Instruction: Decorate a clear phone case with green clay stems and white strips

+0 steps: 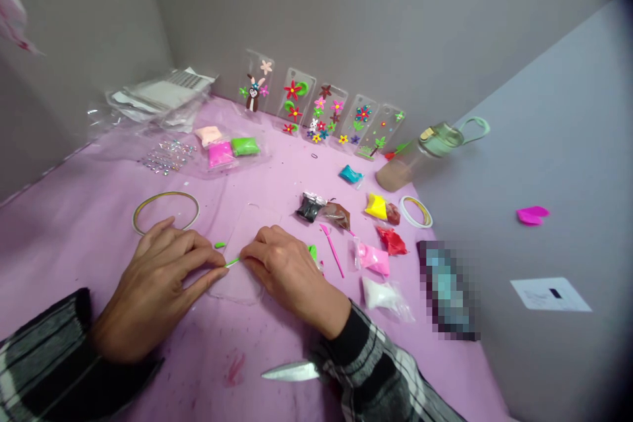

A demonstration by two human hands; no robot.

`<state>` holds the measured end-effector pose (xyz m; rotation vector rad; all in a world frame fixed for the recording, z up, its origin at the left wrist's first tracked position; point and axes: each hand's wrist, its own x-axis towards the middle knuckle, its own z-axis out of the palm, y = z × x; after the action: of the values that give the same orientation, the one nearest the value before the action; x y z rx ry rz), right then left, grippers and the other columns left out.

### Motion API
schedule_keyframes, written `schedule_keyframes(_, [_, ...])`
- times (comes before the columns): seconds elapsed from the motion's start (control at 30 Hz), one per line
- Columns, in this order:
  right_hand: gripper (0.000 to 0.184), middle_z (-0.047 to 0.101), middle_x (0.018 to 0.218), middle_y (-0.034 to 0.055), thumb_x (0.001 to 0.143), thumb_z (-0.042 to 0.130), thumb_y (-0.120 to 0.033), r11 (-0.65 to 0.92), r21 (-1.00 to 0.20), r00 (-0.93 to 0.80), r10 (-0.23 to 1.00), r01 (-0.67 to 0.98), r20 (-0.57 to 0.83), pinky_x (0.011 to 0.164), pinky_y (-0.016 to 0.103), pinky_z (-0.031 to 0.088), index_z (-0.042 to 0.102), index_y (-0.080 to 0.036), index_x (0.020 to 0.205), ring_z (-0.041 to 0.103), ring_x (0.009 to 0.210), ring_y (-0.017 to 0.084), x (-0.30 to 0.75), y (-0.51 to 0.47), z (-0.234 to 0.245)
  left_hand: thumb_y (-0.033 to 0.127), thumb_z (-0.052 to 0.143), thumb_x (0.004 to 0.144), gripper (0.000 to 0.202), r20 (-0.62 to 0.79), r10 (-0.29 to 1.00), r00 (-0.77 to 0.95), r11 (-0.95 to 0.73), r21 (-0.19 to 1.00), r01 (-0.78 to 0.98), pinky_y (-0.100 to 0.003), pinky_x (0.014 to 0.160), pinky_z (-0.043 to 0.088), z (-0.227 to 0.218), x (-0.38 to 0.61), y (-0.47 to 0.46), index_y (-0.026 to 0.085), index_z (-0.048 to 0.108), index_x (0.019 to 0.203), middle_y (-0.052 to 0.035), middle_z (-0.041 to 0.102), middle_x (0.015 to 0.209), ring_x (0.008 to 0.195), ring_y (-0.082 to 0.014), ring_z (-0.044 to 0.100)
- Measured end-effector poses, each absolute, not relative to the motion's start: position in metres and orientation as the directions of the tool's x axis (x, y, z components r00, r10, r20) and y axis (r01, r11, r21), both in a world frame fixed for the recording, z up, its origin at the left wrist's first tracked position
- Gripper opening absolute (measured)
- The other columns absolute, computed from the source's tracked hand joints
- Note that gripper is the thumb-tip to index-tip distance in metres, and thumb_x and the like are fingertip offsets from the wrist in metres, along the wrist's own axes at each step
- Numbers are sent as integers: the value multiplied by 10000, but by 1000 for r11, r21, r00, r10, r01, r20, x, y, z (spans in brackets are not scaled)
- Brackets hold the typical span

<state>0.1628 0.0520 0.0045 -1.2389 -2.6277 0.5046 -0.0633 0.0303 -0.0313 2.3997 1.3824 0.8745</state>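
My left hand (158, 277) and my right hand (289, 270) meet over a clear phone case (247, 237) lying flat on the pink table cover (89, 224). Both pinch the ends of a thin strip of green clay (231, 262) just above the case. A small green clay bit (220, 245) lies on the cover beside my left fingertips. More green clay (312, 252) peeks out behind my right hand. A pink plastic sculpting tool (332, 250) rests just right of my right hand.
Several small clay bags lie to the right: black (309, 207), yellow (376, 206), red (393, 241), pink (373, 257), white (383, 293). Decorated phone cases (321, 109) lean on the back wall. A tape ring (165, 211), a green bottle (420, 151) and a blade (289, 372) lie around.
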Motion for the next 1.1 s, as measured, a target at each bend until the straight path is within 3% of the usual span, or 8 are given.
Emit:
schedule_keyframes(0.57, [128,665,936,36,1040,608,-213,606,-384,-635,770,697,65,769,295,402,733,-191,1028,565,921,187,162,49,8,379,560,979,192,381,855,352,-511,501,699,-562,1143,311,-31,-67,28,310,697,865,22,722,846,858,-254,633])
schedule_keyframes(0.83, [181,646,927,43,1063,545,-197,662,-305,-677,732,684,70,721,312,365,725,-206,1049,528,891,194,160,46,4,364,552,974,188,367,856,364,-514,527,677,-547,1092,343,-29,-65,27,317,695,860,14,723,866,868,-261,624])
schedule_keyframes(1.1, [123,621,904,26,1028,589,-170,712,-247,-709,696,658,118,718,320,362,700,-209,991,508,877,195,160,44,2,358,544,981,177,374,852,366,-520,530,670,-567,1126,313,-30,-65,26,329,685,877,22,721,870,877,-258,632])
